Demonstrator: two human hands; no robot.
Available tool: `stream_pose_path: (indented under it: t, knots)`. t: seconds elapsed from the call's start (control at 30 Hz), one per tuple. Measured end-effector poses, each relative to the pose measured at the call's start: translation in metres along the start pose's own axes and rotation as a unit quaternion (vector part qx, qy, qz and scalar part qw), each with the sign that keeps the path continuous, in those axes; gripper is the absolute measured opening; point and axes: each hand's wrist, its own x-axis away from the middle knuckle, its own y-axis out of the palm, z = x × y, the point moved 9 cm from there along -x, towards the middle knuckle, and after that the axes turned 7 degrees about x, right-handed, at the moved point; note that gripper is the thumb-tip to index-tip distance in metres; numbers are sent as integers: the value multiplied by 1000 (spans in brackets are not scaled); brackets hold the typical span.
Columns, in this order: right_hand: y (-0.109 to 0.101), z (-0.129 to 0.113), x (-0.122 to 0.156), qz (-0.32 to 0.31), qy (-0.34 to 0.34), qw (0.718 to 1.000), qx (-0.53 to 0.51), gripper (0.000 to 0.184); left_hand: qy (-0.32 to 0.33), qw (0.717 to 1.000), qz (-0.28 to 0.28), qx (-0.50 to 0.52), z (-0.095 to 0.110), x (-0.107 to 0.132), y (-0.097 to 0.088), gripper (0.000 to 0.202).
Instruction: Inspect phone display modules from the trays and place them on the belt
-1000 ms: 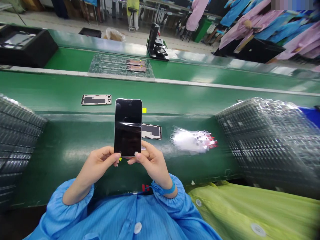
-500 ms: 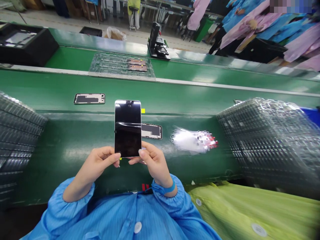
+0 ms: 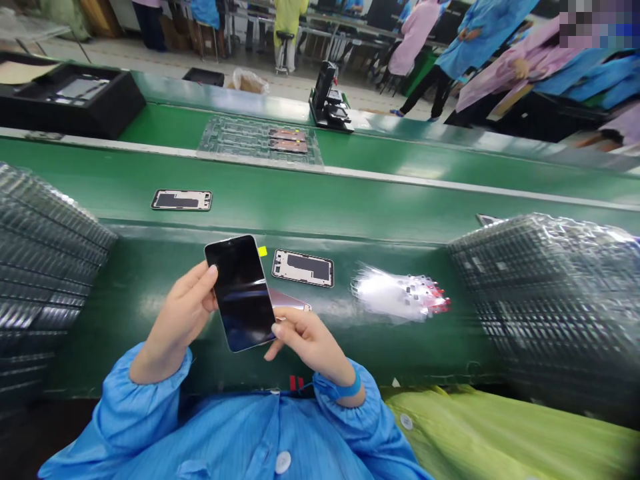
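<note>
Black glass faces up in the two hands: the screen (image 3: 241, 293), just left of the middle of the frame, its top leaning toward the left. The left hand (image 3: 186, 308) grips its upper left edge, thumb on the front near the rim. The right hand (image 3: 307, 333) pinches the lower right corner between thumb and fingers; the fingers behind the glass are largely hidden, so I cannot tell how they press there.

Holding the screen by opposite edges looks right, as it should leave most of the face free of prints and let it be tilted under the light for checking. The thumbs would do best close to the rim, with a light, even pinch, since uneven pressure could bend a part this thin. The yellow tab (image 3: 263, 251) sticks out at the upper right edge and seems easy to snag, so any turn should be made with the fingers clear of it.

The pink sheet (image 3: 293, 301) shows partly behind the screen, right of centre; lifting clear of it would avoid a scrape. The near cover (image 3: 303, 268) lies just to the right, inner side up, and the strips (image 3: 385, 293) lie farther right, so a low swing that way risks a knock. The blue band (image 3: 345, 387) on the right wrist, perhaps antistatic, is best left snug.
</note>
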Motion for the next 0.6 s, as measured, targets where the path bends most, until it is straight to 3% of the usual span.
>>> stream_pose_path:
  t: [0.07, 0.1, 0.23, 0.33, 0.6]
  knots:
    - [2, -3, -2, -37, -11, 999, 8, 40, -17, 1000, 8, 2, -2, 0, -1, 28]
    - [-3, -4, -4, -24, -15, 1000, -2, 41, -33, 999, -3, -3, -5, 1, 1, 27]
    - [-38, 1, -13, 143, -1, 983, -116, 50, -99, 993, -53, -22, -25, 9, 14, 27]
    - [-40, 3, -20, 165, 11, 973, -163, 48, -129, 988, -78, -16, -35, 15, 23, 27]
    - [-48, 3, -17, 230, -22, 969, -90, 42, -166, 981, -99, 8, -44, 24, 34, 36]
